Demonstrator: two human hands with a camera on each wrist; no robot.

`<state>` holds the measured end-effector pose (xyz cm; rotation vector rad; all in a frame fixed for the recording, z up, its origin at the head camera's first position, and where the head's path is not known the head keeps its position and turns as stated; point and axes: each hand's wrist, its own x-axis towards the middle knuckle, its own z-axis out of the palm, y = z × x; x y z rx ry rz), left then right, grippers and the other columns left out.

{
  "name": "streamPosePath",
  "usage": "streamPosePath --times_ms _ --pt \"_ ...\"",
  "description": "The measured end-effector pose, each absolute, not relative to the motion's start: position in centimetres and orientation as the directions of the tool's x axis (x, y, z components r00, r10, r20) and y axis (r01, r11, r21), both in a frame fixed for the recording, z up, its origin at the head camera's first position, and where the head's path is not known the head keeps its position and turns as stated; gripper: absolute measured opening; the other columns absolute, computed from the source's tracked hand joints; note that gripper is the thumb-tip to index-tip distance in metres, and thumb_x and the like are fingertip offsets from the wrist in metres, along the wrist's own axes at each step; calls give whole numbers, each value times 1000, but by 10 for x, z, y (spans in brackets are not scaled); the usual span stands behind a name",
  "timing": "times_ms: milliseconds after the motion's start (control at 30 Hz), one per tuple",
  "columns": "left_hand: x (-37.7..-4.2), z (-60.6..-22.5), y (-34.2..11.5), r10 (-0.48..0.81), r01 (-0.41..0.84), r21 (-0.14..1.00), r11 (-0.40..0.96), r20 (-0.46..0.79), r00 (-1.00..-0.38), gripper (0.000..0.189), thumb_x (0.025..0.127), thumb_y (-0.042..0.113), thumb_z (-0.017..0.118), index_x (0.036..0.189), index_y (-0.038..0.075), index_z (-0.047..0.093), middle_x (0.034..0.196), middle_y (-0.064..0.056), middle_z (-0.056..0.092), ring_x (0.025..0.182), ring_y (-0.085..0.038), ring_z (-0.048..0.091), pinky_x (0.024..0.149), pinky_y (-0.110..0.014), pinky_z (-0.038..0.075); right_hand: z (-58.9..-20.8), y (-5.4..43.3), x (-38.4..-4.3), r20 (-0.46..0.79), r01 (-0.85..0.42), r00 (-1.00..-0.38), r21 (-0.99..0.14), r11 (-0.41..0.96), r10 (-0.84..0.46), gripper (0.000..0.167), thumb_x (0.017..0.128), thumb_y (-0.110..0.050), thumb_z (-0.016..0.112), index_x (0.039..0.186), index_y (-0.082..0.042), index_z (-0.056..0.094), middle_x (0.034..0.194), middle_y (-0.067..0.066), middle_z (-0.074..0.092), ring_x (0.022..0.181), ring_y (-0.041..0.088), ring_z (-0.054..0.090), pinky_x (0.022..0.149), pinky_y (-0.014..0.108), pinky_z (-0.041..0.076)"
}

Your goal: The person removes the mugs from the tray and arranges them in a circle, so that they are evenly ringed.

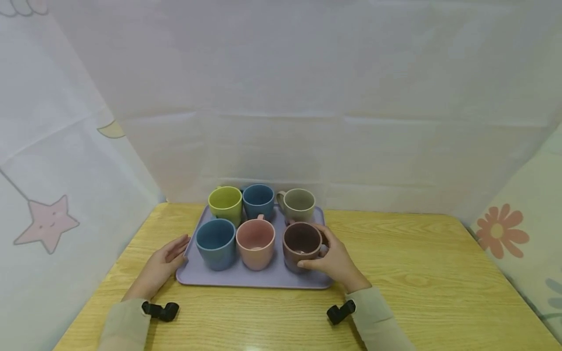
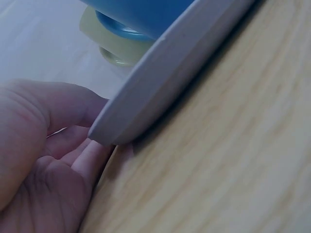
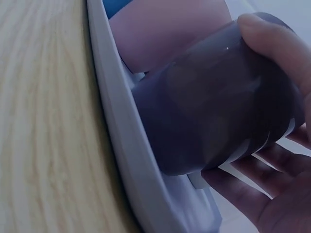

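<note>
A lilac tray (image 1: 254, 279) bears several mugs in two rows. My right hand (image 1: 335, 261) holds the brown mug (image 1: 295, 261) at the tray's front right, thumb on its near side and fingers round its right side. In the right wrist view this mug (image 3: 204, 107) looks dark, its base at the tray. My left hand (image 1: 162, 265) lies at the tray's left edge with fairly straight fingers; the left wrist view has the fingers touching the tray rim (image 2: 150, 82). Beside the brown mug stand a pink mug (image 1: 255, 251) and a blue mug (image 1: 217, 251).
Behind the front row are a yellow-green mug (image 1: 228, 209), a second blue mug (image 1: 258, 202) and a grey-green mug (image 1: 299, 204). The tray stands near the back of a wooden table (image 1: 395, 273). White cloth (image 1: 281, 87) hangs behind and at the sides.
</note>
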<state>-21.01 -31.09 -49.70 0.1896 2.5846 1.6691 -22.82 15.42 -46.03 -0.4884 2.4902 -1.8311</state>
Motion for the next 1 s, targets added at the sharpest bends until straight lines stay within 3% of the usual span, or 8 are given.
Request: streamPosePath --times_ms 167,267,367,567,1000 --pt "-208 -493 -309 140 82 911 404 27 -990 66 105 16 58 160 0 24 161 -21 33 146 -40 31 95 -4 39 -458 165 -230 159 -240 -954 -913 330 -254 95 64 -25 100 145 -24 51 136 -1 59 128 24 53 106 47 47" --pt "-207 -492 -308 141 84 913 400 29 -990 66 105 15 58 160 0 24 161 -22 32 146 -40 30 96 -4 39 -454 175 -231 165 -255 -944 -913 318 -285 95 63 -28 100 145 -27 52 134 -2 60 123 25 56 99 43 53" --pt "-208 -492 -308 139 79 913 400 25 -990 66 105 15 58 160 0 24 161 -21 32 147 -40 31 96 -4 39 -448 184 -232 177 -269 -933 -921 280 -313 93 64 -25 99 145 -25 52 135 0 59 123 26 56 93 34 57" --pt "-210 -494 -309 133 70 915 398 18 -991 67 105 17 58 160 1 24 161 -21 33 146 -39 32 95 -4 40 -435 205 -232 237 -326 -915 -912 250 -326 88 69 -17 96 146 -19 52 138 7 57 125 32 56 89 31 59" --pt "-208 -494 -310 123 73 914 399 26 -992 66 105 16 59 160 1 25 161 -21 34 146 -39 32 95 -3 39 -420 244 -233 286 -313 -950 -876 367 -126 87 73 -20 94 148 -17 51 141 9 57 127 30 54 88 27 58"
